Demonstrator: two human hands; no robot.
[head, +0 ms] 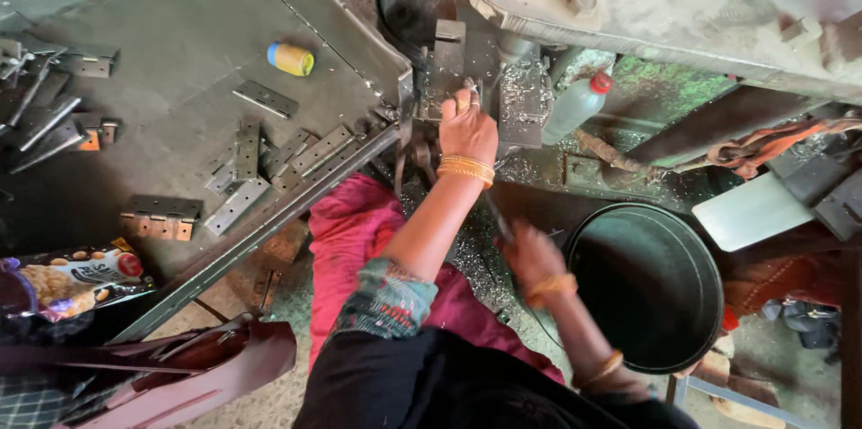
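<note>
The left hand (467, 131), gold bangles on its wrist, reaches forward to the grey metal machine block (460, 61), its fingers closed around a small flat metal piece (469, 88) pressed against the block; the grip is narrow and pinches that piece right at the fingertips, with heaps of silvery metal shavings (523, 92) just beside it. The right hand (532, 254) sits nearer the body and is blurred; its grip looks curled around a thin dark rod (496, 218), though how firmly it closes cannot be told. Just beside that grip stands a round black metal tub (655, 303), its rim close to the wrist. Beyond the left grip a white plastic bottle with a red cap (576, 104) leans near the machine. Away from the left grip, across a slanted steel rail, the grey counter (180, 43) carries scattered flat steel hinge plates (269, 160), well apart from both hands, and a small yellow and blue cylinder (290, 58) lying on its side
</note>
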